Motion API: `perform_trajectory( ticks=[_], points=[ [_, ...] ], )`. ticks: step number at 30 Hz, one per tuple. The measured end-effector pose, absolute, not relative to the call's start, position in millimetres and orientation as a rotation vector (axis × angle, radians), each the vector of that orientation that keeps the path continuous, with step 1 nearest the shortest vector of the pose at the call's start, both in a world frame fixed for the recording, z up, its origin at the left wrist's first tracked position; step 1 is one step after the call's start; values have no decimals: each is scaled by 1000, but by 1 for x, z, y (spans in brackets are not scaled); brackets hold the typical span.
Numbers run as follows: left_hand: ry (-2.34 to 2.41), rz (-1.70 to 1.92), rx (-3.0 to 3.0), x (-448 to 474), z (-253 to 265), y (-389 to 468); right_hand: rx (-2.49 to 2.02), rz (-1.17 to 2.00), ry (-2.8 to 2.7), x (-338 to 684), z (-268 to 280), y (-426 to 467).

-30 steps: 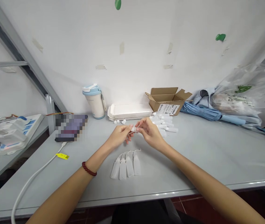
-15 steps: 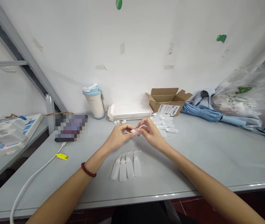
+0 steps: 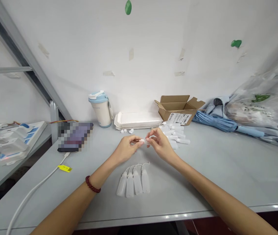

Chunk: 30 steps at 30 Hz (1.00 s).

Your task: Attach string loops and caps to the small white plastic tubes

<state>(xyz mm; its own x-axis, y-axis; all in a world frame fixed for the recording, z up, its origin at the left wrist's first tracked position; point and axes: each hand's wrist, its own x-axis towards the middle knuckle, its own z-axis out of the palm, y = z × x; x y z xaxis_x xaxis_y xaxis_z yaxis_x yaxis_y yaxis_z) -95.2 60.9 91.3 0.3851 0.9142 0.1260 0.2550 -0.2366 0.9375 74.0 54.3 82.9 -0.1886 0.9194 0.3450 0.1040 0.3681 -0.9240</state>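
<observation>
Above the middle of the table, my left hand (image 3: 126, 149) pinches a small white cap (image 3: 142, 140) between thumb and fingertips. My right hand (image 3: 161, 143) grips a translucent plastic squeeze bottle (image 3: 146, 141), its neck facing the cap; the fingers cover most of it. Whether cap and bottle touch, I cannot tell. In front of the hands, several squeeze bottles (image 3: 130, 186) lie side by side, thin curved tubes at their tops. Just behind my right hand is a heap of similar bottles (image 3: 178, 134). A few white caps (image 3: 131, 131) lie behind my left hand.
Along the wall stand a cream tumbler (image 3: 101, 112), a stack of white trays (image 3: 139, 120) and an open cardboard box (image 3: 175, 107). A folded blue umbrella (image 3: 217, 122) and a plastic bag (image 3: 254, 104) are at right. At left lie a phone (image 3: 76, 137) and its cable (image 3: 35, 189).
The cap and the bottle are still held, with the two hands slightly further apart at the fingertips. The whole view has shifted a little, so everything sits lower.
</observation>
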Motion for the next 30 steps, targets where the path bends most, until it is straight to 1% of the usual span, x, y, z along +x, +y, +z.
perform_trajectory(
  ticks=[3,8,12,19,23,28,30],
  points=[
    [1033,914,1725,-96,95,59,-935,993,-1565,74,83,55],
    [1104,819,1648,-95,94,59,-945,948,-1605,72,86,51],
    [1054,777,1648,-97,92,61,-911,934,-1639,74,87,50],
    [942,828,1930,-104,94,65,-893,1055,-1645,78,84,58],
    [888,802,1838,-102,94,66,-879,1046,-1633,77,86,56],
    [1086,798,1628,-97,92,66,-888,998,-1650,74,88,53],
    [1086,774,1611,-97,92,65,-889,1005,-1642,73,87,53]
  ],
)
